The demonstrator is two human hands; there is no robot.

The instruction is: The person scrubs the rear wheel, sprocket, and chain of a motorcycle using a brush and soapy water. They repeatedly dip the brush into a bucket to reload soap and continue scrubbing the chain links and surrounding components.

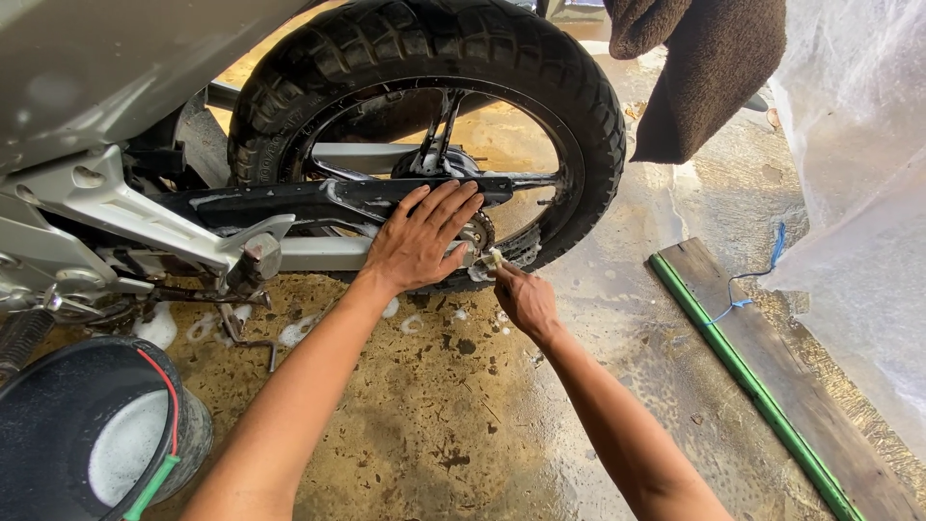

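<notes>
Foam on the small brush (490, 260) hides its bristles, and only its pale tip is seen past the fingers, so its full shape cannot be made out. The chain and sprocket (477, 232) are largely covered by the left hand (417, 241) and the black chain guard (318, 201). The motorcycle body is cut off at the upper left edge, and the black bucket (58, 425) of suds is cut off at the lower left corner.

The left hand is laid flat and fully spread, palm down, against the chain guard and the silver swingarm (318, 253); nothing is gripped by it. The right hand (526, 299) is closed around the brush, whose tip is pressed to the sprocket area just beside the left hand's little finger. The rear wheel (579, 106) is seen behind and above both hands. Blobs of foam (299, 330) are scattered on the wet concrete floor (434, 415) beneath the left forearm. A green-edged wooden plank (772, 386) lies well off to the right of the right hand, and a brown cloth (714, 68) hangs above it.
</notes>
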